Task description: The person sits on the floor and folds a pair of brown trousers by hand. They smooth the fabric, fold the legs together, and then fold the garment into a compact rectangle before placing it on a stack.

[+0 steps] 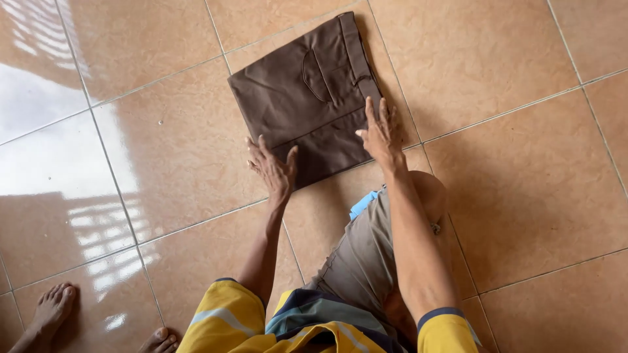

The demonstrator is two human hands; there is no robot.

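On the glossy tan floor tiles (pixel 523 176) ahead of the kneeling person, folded brown trousers (pixel 301 98) are lying flat while the left hand (pixel 273 171) and right hand (pixel 379 134) are hovering open-fingered, gripping nothing, over the near edge, where this soft, light cloth would probably be easiest to pinch.

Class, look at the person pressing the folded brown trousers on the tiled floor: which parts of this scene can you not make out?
- Folded brown trousers, head view: near edge hidden under the left hand and right hand; inner layers hidden by the fold.
- Bare feet, head view: cut off by the bottom edge.
- Small blue piece: too small to identify.
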